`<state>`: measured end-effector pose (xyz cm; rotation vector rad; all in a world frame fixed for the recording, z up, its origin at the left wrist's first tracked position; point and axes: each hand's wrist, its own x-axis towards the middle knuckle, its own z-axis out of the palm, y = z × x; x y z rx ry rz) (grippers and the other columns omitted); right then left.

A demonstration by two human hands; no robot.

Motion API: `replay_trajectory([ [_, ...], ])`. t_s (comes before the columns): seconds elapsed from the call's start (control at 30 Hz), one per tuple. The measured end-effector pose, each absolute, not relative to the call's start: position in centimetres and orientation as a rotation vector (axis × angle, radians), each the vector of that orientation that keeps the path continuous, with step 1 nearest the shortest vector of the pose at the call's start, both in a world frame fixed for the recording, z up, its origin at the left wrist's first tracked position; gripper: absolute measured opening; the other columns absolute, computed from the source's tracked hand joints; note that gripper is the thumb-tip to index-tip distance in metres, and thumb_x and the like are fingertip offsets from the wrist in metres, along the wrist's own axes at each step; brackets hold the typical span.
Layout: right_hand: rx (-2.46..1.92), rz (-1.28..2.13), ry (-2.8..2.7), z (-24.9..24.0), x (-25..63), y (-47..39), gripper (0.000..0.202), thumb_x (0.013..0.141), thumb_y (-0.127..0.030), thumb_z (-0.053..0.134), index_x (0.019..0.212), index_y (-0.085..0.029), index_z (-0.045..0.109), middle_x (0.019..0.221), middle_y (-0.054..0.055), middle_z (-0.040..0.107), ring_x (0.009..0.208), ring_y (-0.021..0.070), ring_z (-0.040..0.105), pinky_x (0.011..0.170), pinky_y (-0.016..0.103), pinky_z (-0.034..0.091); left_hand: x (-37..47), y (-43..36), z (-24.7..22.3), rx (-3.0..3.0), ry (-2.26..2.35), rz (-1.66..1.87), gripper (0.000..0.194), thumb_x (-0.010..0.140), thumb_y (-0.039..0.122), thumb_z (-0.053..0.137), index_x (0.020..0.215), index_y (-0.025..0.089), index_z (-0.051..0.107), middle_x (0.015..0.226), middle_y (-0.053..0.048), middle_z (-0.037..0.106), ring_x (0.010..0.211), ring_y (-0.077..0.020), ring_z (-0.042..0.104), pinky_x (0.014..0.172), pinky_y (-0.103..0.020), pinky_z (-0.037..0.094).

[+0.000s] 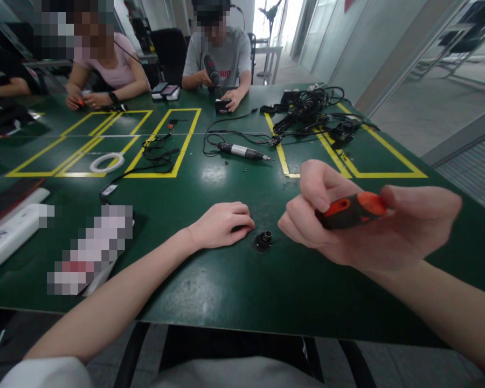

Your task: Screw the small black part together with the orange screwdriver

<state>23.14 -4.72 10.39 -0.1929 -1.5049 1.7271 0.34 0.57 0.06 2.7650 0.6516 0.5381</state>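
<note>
My right hand (372, 226) is raised above the table's right side, its fingers wrapped round a black and orange tool handle (351, 210). Resting on the green table (210, 280), my left hand (226, 223) has its fingers loosely curled, and whether anything is under them is hidden. Just right of its fingertips stands a small round black part (262, 242) with a short metal-tipped stem on top. It lies between my two hands, and neither visibly touches it.
An electric screwdriver (244, 152) with a cable lies ahead. Tangled black cables (307, 110) are at the back right. A white tape ring (107, 162), a power strip (14, 231) and a blurred-out object (95, 248) are left. Across the table, a person (218, 59) holds a drill.
</note>
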Motion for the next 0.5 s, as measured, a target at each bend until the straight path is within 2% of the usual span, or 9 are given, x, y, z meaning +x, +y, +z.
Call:
replay_trajectory([
  [0.1, -0.161, 1.695, -1.525, 10.19, 22.96, -4.51, 0.036, 0.103, -0.051, 0.053, 0.083, -0.022, 0.057, 0.058, -0.004, 0.047, 0.047, 0.0134, 0.038, 0.049, 0.03, 0.035, 0.4, 0.54, -0.08, 2.753, 0.627, 0.554, 0.024, 0.102, 0.023, 0.053, 0.101, 0.018, 0.077, 0.101, -0.008, 0.074, 0.094, -0.02, 0.07, 0.083, -0.03, 0.054],
  [0.2, -0.164, 1.682, -1.54, 9.86, 22.84, -4.41, 0.054, 0.111, -0.051, 0.035, 0.076, -0.019, 0.061, 0.056, -0.002, 0.047, 0.044, 0.0128, 0.038, 0.045, 0.03, 0.033, 0.35, 0.52, -0.03, 2.724, 0.626, 0.616, 0.025, 0.101, 0.023, 0.053, 0.096, 0.017, 0.077, 0.094, -0.007, 0.073, 0.087, -0.0187, 0.069, 0.078, -0.029, 0.053],
  [0.27, -0.163, 1.691, -1.527, 9.7, 22.86, -4.48, 0.062, 0.111, -0.055, 0.028, 0.076, -0.018, 0.063, 0.055, -0.002, 0.045, 0.042, 0.0123, 0.035, 0.044, 0.03, 0.03, 0.33, 0.41, 0.14, 2.692, 0.626, 0.671, 0.023, 0.098, 0.022, 0.054, 0.091, 0.016, 0.075, 0.089, -0.006, 0.072, 0.082, -0.0179, 0.067, 0.074, -0.029, 0.052],
  [0.37, -0.17, 1.707, -1.507, 9.75, 23.01, -4.64, 0.053, 0.107, -0.06, 0.038, 0.085, -0.019, 0.062, 0.054, -0.005, 0.042, 0.043, 0.0125, 0.033, 0.046, 0.03, 0.031, 0.4, 0.13, 0.48, 2.641, 0.57, 0.712, 0.017, 0.088, 0.025, 0.06, 0.093, 0.015, 0.074, 0.088, -0.007, 0.071, 0.081, -0.0192, 0.067, 0.073, -0.03, 0.053],
  [0.5, -0.193, 1.711, -1.479, 10.06, 23.05, -4.69, 0.029, 0.099, -0.051, 0.059, 0.091, -0.023, 0.056, 0.056, -0.007, 0.045, 0.045, 0.0129, 0.034, 0.05, 0.03, 0.034, 0.77, -0.28, 0.57, 2.622, 0.533, 0.683, 0.037, 0.088, 0.05, 0.072, 0.102, 0.016, 0.074, 0.093, -0.008, 0.072, 0.087, -0.0224, 0.069, 0.078, -0.033, 0.056],
])
